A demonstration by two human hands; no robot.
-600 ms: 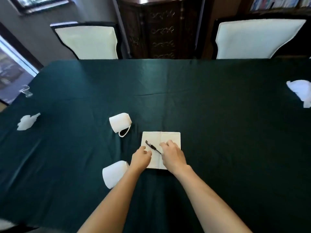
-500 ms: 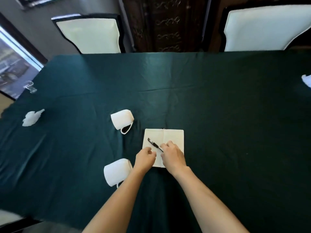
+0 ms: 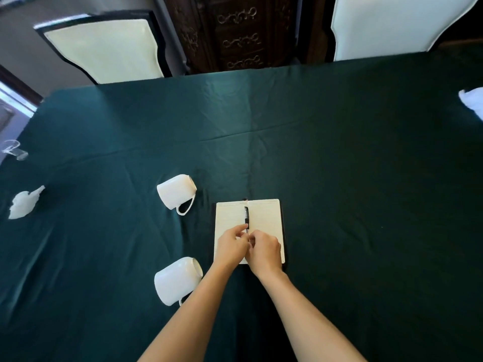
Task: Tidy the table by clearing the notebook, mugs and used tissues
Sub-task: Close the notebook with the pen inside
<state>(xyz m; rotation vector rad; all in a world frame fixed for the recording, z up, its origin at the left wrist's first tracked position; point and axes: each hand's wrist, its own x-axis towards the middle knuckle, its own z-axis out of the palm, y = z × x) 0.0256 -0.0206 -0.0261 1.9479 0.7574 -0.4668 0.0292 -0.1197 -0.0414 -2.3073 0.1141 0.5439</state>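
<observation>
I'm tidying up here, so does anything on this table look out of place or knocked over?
Yes. Both white mugs lie on their sides: the far mug left of the open notebook, the near mug by the left forearm. Crumpled tissues sit at the left edge and right edge. A pen lies along the notebook's spine. No spill shows.

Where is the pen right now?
In the head view, the pen lies along the open notebook's centre fold, just beyond both hands, right of the upper mug.
</observation>
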